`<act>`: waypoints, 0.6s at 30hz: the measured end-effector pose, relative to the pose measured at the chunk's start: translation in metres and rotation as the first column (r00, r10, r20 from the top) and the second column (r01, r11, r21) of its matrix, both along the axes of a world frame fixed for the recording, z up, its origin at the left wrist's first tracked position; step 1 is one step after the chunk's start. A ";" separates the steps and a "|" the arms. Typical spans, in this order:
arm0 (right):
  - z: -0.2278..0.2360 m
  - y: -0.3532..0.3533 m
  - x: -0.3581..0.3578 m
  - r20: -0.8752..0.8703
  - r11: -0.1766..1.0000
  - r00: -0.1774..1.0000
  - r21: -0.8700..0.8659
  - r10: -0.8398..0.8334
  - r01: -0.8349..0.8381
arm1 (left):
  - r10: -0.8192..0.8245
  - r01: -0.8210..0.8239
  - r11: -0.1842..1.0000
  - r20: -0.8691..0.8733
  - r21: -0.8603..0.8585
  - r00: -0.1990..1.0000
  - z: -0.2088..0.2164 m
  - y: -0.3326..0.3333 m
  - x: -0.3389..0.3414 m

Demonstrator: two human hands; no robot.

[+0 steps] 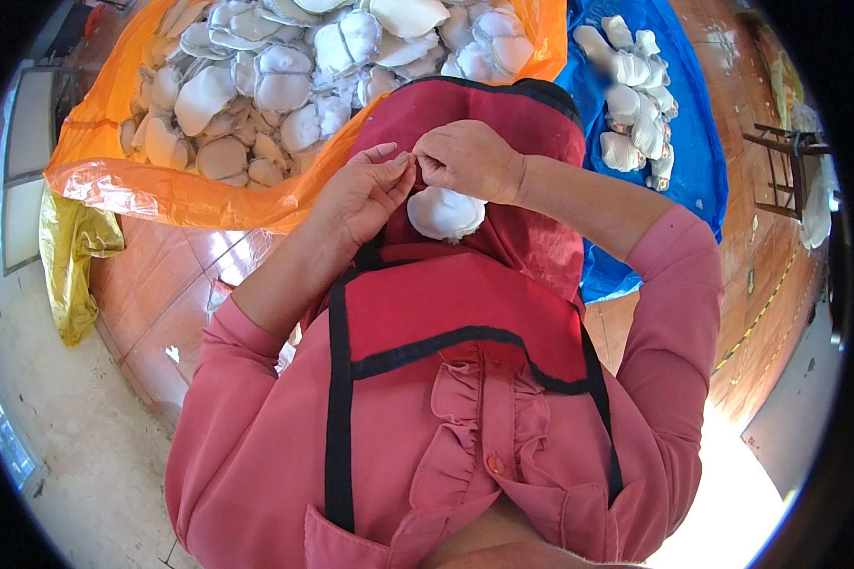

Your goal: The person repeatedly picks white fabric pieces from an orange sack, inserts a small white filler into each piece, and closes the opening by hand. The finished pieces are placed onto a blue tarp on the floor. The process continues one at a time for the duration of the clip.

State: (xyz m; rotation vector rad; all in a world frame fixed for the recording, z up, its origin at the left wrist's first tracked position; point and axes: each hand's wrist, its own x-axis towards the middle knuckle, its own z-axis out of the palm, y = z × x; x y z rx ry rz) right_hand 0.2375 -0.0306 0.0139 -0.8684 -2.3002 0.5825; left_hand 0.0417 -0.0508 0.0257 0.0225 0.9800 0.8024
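Note:
My left hand (359,194) and my right hand (470,159) meet above my lap, fingertips nearly touching. Thumb and forefinger of the left are pinched, its other fingers loosely curled. The right is closed, knuckles up, with its fingertips toward the left thumb. Whatever lies between them is too small or hidden to make out. Just below the right hand, a rounded white padded piece (445,214) with a fuzzy lower edge rests on my red apron (531,232). I cannot tell whether a thread joins it to my fingers.
A large orange sheet or bag (176,194) in front of me holds many white padded pieces (282,81). To the right, a blue sheet (697,142) carries a heap of rolled white pieces (647,128). A yellow bag (71,270) lies at left; a dark stool (778,175) stands far right.

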 end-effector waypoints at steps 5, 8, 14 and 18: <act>-0.001 0.000 0.001 0.023 1.000 1.000 0.016 0.019 -0.019 | -0.051 0.052 0.999 0.019 -0.007 0.998 0.001 0.001 -0.005; 0.001 0.002 0.005 0.013 0.996 0.996 -0.023 0.090 -0.090 | -0.136 0.135 0.991 0.037 0.017 0.990 0.002 0.002 -0.010; 0.011 0.002 0.010 -0.055 0.957 0.984 -0.229 0.171 -0.180 | -0.307 0.305 0.951 0.063 0.048 0.950 0.007 0.010 -0.020; 0.011 0.002 0.011 -0.065 0.940 0.981 -0.279 0.184 -0.195 | -0.355 0.352 0.935 0.064 0.054 0.933 0.005 0.012 -0.022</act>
